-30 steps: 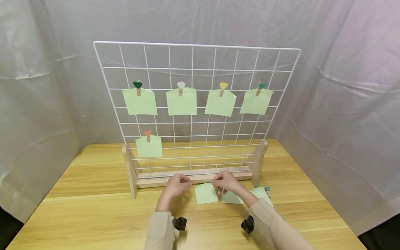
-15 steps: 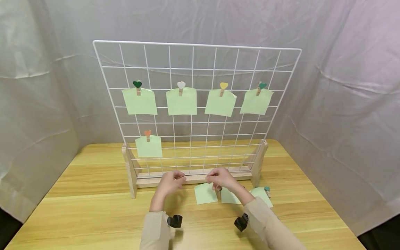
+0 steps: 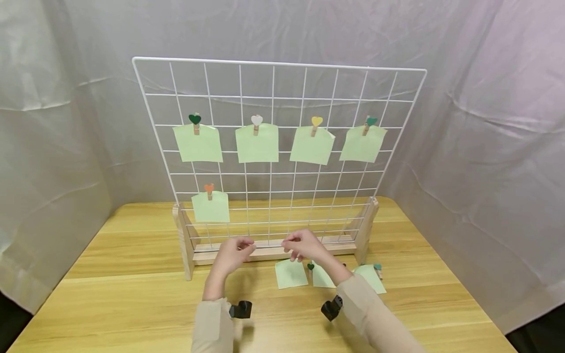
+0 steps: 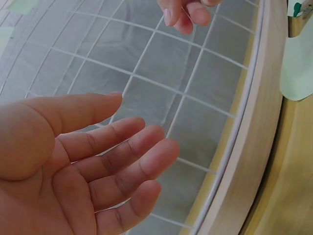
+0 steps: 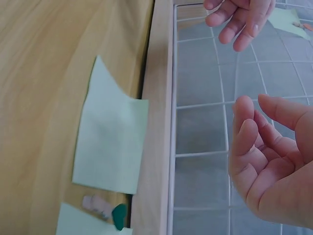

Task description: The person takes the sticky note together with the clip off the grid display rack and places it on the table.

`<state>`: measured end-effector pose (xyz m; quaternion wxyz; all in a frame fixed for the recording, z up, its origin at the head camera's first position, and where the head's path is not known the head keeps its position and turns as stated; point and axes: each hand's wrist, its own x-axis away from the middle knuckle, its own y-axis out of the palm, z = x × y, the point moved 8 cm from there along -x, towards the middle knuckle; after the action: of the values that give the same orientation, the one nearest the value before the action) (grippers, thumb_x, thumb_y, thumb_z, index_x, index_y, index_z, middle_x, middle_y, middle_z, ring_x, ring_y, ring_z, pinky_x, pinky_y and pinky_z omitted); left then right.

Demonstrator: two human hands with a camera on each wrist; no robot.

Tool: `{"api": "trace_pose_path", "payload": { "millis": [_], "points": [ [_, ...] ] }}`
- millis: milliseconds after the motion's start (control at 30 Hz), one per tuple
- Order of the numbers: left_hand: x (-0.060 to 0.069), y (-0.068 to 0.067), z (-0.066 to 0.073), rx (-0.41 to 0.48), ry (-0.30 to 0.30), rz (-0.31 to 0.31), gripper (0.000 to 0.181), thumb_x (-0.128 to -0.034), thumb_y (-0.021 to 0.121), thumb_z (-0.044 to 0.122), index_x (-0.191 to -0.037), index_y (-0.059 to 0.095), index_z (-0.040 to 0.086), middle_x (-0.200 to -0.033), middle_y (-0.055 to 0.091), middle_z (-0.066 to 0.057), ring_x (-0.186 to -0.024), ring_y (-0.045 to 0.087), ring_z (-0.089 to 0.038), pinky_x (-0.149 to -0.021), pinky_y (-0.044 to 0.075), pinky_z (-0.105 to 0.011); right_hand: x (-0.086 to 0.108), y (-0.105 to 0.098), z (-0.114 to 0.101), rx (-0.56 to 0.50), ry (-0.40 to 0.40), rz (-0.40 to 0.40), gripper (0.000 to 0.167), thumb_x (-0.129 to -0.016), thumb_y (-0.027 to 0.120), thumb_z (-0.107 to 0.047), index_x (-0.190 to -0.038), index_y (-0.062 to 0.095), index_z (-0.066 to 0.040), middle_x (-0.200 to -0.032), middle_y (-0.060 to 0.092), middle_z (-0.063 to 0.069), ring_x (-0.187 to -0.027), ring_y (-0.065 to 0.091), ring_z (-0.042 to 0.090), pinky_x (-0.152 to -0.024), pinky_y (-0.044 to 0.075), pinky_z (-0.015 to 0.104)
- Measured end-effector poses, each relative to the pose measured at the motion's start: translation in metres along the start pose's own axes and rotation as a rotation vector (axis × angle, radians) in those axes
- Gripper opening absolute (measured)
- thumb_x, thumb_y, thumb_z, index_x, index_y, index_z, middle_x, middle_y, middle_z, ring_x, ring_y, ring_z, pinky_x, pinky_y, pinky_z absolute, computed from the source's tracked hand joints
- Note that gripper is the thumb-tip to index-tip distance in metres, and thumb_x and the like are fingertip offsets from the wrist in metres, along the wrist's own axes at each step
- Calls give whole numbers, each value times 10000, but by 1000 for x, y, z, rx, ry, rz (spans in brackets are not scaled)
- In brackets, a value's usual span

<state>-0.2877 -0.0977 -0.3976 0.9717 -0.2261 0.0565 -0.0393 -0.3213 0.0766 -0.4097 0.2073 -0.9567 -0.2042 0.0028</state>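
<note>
Wire rack: L hand & R hand just shifted left along its base.
L loosely spread, empty; R thumb/forefinger nearly meet, prob. nothing betw. Loose notes lie before rack, unclipped; dk-green heart clip by them now uncovered, not taken.

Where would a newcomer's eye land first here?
Probably on the white wire grid, where heart clips hold four green notes in a row and a fifth note at lower left. Next, the left hand and right hand, both empty, before its wooden base. Three loose notes lie on the table, right of centre.
</note>
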Motion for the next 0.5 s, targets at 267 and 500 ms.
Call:
{"api": "trace_pose_path", "payload": {
  "millis": [267, 500],
  "points": [
    [2, -13, 3, -42, 17, 49, 218, -871, 570, 128, -1021, 612, -24, -839, 615, -68, -664, 607, -231, -603, 468, -306, -6, 6, -16, -8, -43, -19, 252, -853, 594, -144, -946, 599, 90, -805, 611, 196, -517, 570, 189, -446, 460, 259],
    [3, -23, 5, -44, 36, 69, 238, -871, 569, 135, -1024, 612, -41, -846, 625, -112, -664, 599, -193, -603, 470, -311, -13, 14, -35, 22, -101, -30, 231, -859, 593, -174, -928, 623, 45, -794, 622, 161, -514, 578, 172, -453, 479, 277]
  ]
}}
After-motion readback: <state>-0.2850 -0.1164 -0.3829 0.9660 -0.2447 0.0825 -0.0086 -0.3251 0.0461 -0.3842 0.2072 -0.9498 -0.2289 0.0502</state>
